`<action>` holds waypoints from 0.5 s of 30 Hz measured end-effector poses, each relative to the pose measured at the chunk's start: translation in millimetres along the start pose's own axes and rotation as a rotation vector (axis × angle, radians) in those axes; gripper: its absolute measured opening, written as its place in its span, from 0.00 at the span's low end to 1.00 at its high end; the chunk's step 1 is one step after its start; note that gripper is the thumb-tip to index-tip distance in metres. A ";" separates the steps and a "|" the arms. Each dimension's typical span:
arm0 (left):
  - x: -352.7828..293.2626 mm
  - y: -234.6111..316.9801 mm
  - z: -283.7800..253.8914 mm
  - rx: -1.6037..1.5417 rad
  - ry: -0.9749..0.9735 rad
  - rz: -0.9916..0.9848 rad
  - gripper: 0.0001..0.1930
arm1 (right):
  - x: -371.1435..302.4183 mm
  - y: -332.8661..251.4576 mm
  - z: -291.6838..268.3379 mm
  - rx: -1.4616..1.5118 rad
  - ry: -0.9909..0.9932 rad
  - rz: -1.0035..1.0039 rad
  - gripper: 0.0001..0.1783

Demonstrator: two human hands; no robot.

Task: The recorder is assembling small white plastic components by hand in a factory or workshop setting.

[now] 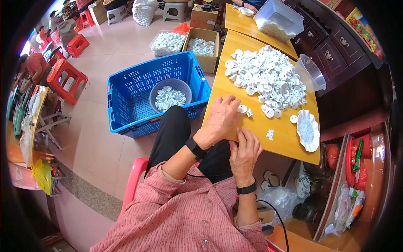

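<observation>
My left hand [221, 119] is over the table's near left edge, its fingers curled down and closed; whatever they hold is hidden. Close beside it, my right hand [246, 154] lies at the same edge with fingers bent and pressed together, and I cannot make out anything in them. Just past my left fingertips sit a few loose white round plastic parts [242, 108]. A little group of tiny white pieces [269, 134] lies to the right of my hands. Farther back rises a big heap of white round plastic parts [268, 75].
A white scalloped dish [313, 145] of small pale pieces stands on the yellow table [289, 153]. Left of my knee, a blue crate [126, 122] holds a grey basket [189, 94] of white parts. Beyond are a cardboard box [210, 63], a clear tub [287, 14] and red stools [63, 80].
</observation>
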State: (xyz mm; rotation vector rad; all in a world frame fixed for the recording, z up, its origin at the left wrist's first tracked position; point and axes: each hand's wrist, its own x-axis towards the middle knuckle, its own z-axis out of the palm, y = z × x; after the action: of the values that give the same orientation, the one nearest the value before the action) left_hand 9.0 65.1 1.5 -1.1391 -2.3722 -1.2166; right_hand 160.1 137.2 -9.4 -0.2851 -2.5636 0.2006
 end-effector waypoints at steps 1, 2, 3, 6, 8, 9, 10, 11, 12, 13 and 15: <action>1.4 2.3 2.9 -0.001 -0.002 0.001 0.19 | 0.0 0.3 -0.2 0.021 0.017 0.010 0.24; 3.0 4.2 5.7 -0.010 0.007 0.029 0.18 | -0.1 0.8 -0.5 0.042 0.034 0.021 0.22; 4.2 5.0 7.6 -0.020 0.016 0.058 0.17 | -0.2 1.7 -0.9 0.042 0.033 0.023 0.22; 6.0 2.3 7.7 0.019 -0.066 0.087 0.16 | -1.0 4.2 -1.4 0.063 0.060 0.020 0.21; 5.2 -4.8 12.4 0.019 -0.059 0.088 0.15 | -1.7 4.6 -1.3 0.089 0.071 0.010 0.19; 4.6 -8.1 14.9 0.019 -0.051 0.087 0.15 | -1.4 4.5 -1.3 0.089 0.071 0.011 0.19; 4.3 -9.0 15.2 0.018 -0.053 0.088 0.15 | -1.2 4.4 -1.3 0.099 0.077 0.015 0.18; 3.9 -9.8 15.4 0.001 -0.039 0.086 0.15 | -1.3 4.3 -1.3 0.108 0.084 0.018 0.17; 3.3 -10.4 15.7 -0.017 -0.024 0.085 0.15 | -1.8 4.2 -1.1 0.108 0.083 0.019 0.17; 3.6 -9.2 16.7 -0.017 -0.023 0.084 0.15 | -1.9 4.2 -0.7 0.106 0.090 0.018 0.16; 4.3 -5.7 19.4 -0.039 0.056 0.091 0.14 | -2.7 4.8 0.7 0.104 0.096 0.016 0.15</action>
State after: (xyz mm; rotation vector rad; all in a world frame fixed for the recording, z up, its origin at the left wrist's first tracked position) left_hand 4.5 80.4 -11.7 -1.1955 -2.2396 -1.2519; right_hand 162.7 141.1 -12.3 -0.2689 -2.4469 0.3175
